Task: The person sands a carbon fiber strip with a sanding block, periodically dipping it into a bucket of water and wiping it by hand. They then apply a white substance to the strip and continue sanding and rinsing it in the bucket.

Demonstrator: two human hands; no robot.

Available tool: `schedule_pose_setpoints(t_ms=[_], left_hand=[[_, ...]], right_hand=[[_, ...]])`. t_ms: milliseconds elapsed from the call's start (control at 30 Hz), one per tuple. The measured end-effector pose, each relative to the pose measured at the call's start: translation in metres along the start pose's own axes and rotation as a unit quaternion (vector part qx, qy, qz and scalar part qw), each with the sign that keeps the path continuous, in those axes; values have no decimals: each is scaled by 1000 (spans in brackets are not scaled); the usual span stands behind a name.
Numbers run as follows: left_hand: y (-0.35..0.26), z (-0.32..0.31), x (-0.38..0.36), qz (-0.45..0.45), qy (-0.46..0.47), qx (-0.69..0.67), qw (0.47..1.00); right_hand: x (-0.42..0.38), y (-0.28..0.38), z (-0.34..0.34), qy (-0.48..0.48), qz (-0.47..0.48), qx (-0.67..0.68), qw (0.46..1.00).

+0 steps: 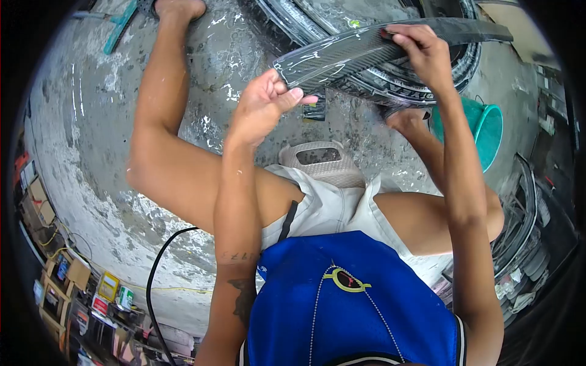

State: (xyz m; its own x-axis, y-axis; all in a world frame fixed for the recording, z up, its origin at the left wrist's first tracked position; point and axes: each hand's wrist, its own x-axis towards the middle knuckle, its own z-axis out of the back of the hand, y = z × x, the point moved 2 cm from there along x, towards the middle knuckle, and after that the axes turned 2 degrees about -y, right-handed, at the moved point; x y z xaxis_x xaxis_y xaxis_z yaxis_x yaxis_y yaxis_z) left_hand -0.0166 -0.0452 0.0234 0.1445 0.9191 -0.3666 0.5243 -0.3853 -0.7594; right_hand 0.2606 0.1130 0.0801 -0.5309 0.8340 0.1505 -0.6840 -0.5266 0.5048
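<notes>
A long, curved carbon-fibre panel (342,58) with a woven pattern and a wet-looking shine is held up in front of me, slanting up to the right. My left hand (259,107) grips its near left end, thumb on top. On the panel's upper face, my right hand (424,52) has its fingers closed around a small dark piece with a reddish edge (386,33); its kind is mostly hidden by the fingers. Black tyres (397,91) lie right behind and below the panel.
A green bucket (491,131) stands at the right by my foot. A plastic stool (332,171) is beneath me. A teal squeegee (120,27) lies at upper left, and a dark flat sheet (314,111) under the panel. A black hose (152,287) and cluttered boxes (76,274) are at lower left.
</notes>
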Motion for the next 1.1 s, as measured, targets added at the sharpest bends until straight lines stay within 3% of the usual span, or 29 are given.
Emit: schedule_pose_setpoints(t_ms=[67,200,300,333,400,467,567,600,667,733,867,933,1000,1067,1100], left_hand=[[7,3,0,3,5,9,1000],[3,2,2,35,9,79,996],[2,0,-2,16,-16,50,999],[5,5,0,17,-1,52,998],[6,7,0,13,10,51,999],[2,0,0,6,15,1,1000],[2,0,-4,3,17,20,1000],[-1,-4,-1,4,9,20,1000],[6,7,2,19,12,64,998],[8,5,0,42,6,96,994],[0,1,-1,17,3,52,999],[-2,-3,-2,-10,6,30,999],[4,2,-4,0,-6,33,999],[7,5,3,4,-3,42,999],[8,9,2,11,-17,90,996]], right_hand=[[3,12,-16,-25,-11,-21,999],[3,123,-95,18,145,110,983],[1,93,-89,21,132,162,978],[2,80,-68,14,115,64,991],[3,31,-29,0,24,-1,1000],[4,13,-12,-8,-8,-2,1000],[3,59,-54,-65,31,-14,997],[2,71,-86,-84,116,60,988],[7,118,-102,-15,135,96,986],[7,101,-90,-2,152,126,980],[7,21,-22,-18,37,-3,999],[5,13,-20,-16,2,-16,1000],[2,52,-49,-64,21,-17,998],[2,94,-99,-85,146,111,979],[5,119,-105,-21,141,90,986]])
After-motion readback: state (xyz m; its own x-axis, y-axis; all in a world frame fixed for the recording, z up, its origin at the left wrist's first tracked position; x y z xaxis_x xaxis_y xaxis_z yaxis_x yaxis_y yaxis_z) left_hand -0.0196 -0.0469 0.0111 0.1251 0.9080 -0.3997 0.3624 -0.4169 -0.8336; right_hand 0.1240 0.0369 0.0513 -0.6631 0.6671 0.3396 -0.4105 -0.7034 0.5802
